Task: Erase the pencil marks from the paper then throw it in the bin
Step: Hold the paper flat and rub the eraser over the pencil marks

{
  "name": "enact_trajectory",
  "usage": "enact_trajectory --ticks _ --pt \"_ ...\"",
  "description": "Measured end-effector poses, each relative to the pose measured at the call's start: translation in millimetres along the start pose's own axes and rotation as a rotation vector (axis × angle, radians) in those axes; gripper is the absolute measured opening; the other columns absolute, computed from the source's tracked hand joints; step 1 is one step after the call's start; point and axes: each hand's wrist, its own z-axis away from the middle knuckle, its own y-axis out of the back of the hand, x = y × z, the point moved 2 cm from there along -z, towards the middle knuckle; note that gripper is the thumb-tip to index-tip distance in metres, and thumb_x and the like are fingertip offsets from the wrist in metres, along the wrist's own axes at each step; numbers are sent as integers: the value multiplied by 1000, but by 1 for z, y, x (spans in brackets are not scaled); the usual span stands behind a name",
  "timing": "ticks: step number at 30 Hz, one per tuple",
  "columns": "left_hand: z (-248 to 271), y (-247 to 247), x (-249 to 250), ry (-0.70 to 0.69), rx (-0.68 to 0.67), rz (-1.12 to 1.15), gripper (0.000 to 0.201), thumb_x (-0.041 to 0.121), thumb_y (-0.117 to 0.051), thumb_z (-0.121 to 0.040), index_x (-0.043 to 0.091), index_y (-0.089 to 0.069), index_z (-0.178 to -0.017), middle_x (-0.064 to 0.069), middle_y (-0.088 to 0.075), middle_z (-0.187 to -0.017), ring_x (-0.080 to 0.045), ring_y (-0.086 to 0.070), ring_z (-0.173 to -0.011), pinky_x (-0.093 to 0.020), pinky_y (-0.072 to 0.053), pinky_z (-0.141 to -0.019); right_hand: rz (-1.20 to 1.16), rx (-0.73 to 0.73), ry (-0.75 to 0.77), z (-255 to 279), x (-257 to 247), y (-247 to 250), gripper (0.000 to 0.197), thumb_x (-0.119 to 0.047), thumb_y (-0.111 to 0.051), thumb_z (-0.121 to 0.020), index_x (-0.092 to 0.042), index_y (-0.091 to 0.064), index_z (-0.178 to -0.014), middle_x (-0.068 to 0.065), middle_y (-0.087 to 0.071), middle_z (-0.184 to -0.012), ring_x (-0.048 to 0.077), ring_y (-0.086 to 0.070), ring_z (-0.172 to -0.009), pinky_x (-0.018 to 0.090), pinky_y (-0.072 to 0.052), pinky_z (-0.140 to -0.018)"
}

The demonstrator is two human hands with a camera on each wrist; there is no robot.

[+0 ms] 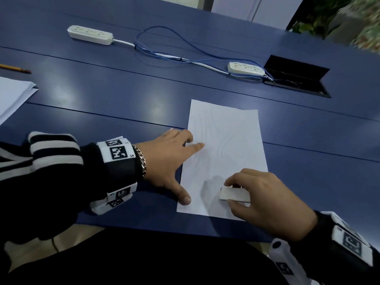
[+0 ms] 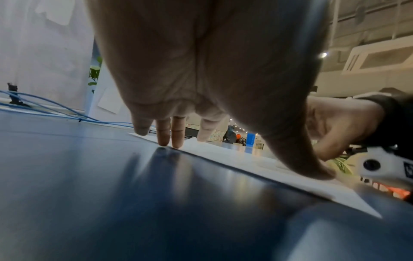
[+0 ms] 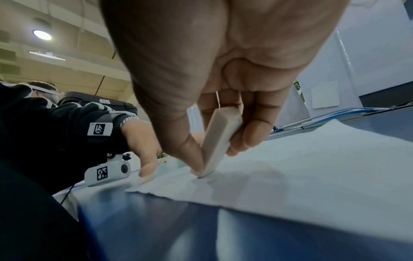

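Still mid-erase, pencil marks (image 1: 223, 140) waiting ahead of the fingertips.
Right hand (image 1: 267, 202) pinching eraser (image 1: 234, 196) at near end of paper (image 1: 242, 161), long axis running away; left hand (image 1: 166, 161) spread flat, pinning left edge.

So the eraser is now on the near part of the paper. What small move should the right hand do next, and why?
Probably rub the eraser away from the body, toward the faint pencil lines that remain further up the paper. The right hand pinches the eraser with one end down on the sheet, and the left hand presses the left edge flat, so the sheet should hold.
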Motion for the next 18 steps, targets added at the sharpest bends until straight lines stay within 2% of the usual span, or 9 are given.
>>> enact_trajectory --ticks 2,4,8,10,12,14,16,18 --pt "-2 -7 -1 -3 -73 -64 152 97 -67 -60 27 16 -167 5 21 -174 -21 21 -160 -44 9 -129 22 -8 19 -6 -1 5 32 -47 -60 -84 -33 -66 -112 -18 -62 -101 6 -61 -95 29 -53 -83" --pt "-4 -13 -2 8 -133 -69 156 99 -64 -59 26 27 -163 7 38 -169 -20 36 -154 -49 18 -127 24 5 63 -15 -9 9 31 -48 -61 -85 -32 -68 -110 -15 -62 -99 7 -61 -94 31 -52 -83" --pt "-5 -12 -1 57 -177 -124 161 103 -62 -55 27 34 -160 9 43 -165 -23 38 -153 -64 15 -125 107 -37 196 -49 -28 6 41 -57 -46 -87 -26 -68 -103 -4 -61 -93 20 -61 -91 39 -52 -80" --pt "-6 -11 1 77 -190 -142 162 103 -61 -53 27 35 -159 9 42 -166 -25 36 -155 -69 15 -122 168 -5 177 -66 -28 7 38 -55 -48 -90 -23 -66 -97 -2 -58 -90 24 -60 -90 41 -51 -78" --pt "-7 -11 2 93 -198 -148 164 104 -60 -50 28 36 -158 10 41 -166 -27 35 -155 -72 17 -120 189 34 165 -70 -29 9 30 -47 -53 -92 -20 -65 -97 1 -59 -91 26 -60 -90 39 -50 -77" --pt "-7 -11 2 109 -203 -157 165 106 -59 -48 29 37 -157 11 42 -166 -29 34 -156 -75 18 -117 203 6 217 -59 -40 4 29 -43 -50 -92 -18 -65 -94 2 -59 -91 26 -61 -86 38 -50 -73" --pt "-8 -11 2 116 -207 -164 165 106 -58 -48 28 37 -157 10 42 -166 -31 32 -156 -78 16 -116 207 -86 282 -47 -49 -2 37 -46 -41 -91 -18 -65 -91 1 -58 -89 24 -61 -81 38 -51 -71" --pt "-8 -12 1 116 -204 -146 166 106 -60 -46 29 38 -157 12 42 -166 -30 33 -156 -79 15 -116 191 -100 251 -55 -39 2 35 -49 -45 -91 -21 -66 -90 -1 -57 -88 23 -59 -82 37 -50 -72"
